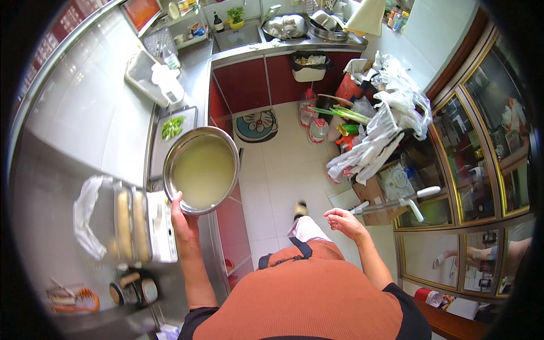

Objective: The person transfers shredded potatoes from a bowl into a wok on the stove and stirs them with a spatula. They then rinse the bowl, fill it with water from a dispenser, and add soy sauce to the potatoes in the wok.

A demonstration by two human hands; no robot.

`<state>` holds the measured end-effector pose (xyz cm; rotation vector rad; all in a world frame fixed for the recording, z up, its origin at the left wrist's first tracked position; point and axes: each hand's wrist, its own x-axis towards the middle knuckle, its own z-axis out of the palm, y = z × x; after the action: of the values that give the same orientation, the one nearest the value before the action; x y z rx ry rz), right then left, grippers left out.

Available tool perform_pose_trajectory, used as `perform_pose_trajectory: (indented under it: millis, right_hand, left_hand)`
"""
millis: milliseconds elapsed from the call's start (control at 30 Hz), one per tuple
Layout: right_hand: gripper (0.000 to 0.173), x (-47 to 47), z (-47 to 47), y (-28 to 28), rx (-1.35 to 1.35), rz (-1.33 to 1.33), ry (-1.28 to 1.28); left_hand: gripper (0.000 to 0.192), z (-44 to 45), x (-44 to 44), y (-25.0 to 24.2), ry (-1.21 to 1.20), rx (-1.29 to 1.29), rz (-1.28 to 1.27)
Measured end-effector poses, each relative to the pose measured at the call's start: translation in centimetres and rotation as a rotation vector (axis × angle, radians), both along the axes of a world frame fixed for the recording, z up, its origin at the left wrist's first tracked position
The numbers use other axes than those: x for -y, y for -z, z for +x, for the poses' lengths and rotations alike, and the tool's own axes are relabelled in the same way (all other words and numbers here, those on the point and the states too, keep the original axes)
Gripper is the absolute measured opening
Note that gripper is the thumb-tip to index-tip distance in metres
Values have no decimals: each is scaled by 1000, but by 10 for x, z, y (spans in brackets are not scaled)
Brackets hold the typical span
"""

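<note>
A round stainless steel bowl (167, 170) holds cloudy pale yellow-green liquid (205, 170). My left hand (185, 219) grips its near rim, thumb on top, and keeps it over the left counter's edge. Behind the bowl lies a cutting board (161, 148) with chopped green pieces (172, 127) on it. The bowl hides part of that board. My right hand (345, 222) hangs over the floor on the right with loosely curled fingers and nothing held, near a white-handled metal rack or stand (395, 204).
Ahead are a sink (238, 39), pans (325, 29) and a waste bin (309, 74) hung on the red cabinets. A cartoon mat (257, 125) and water jugs (318, 129) are on the tiled floor. Plastic bags (382, 131) and spring onions (342, 113) crowd the right side, beside glass-fronted cabinets (463, 148).
</note>
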<state>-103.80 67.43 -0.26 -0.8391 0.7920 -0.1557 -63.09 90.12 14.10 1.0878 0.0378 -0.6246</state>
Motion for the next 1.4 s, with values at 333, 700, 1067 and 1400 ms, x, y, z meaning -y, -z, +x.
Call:
perform_pose_trajectory:
  millis: [333, 700, 1067, 1400]
  right_hand:
    - [20, 262, 192, 11, 118, 6, 27]
    - [19, 490, 397, -10, 124, -106, 23]
    - [17, 606, 560, -9, 2, 0, 309]
    - [17, 702, 650, -6, -69, 59, 308]
  left_hand:
    - [48, 213, 308, 4, 170, 35, -149]
    - [48, 485, 629, 76, 183, -53, -192]
    - [71, 732, 876, 223, 159, 92, 281]
    - [74, 781, 995, 253, 232, 629, 500]
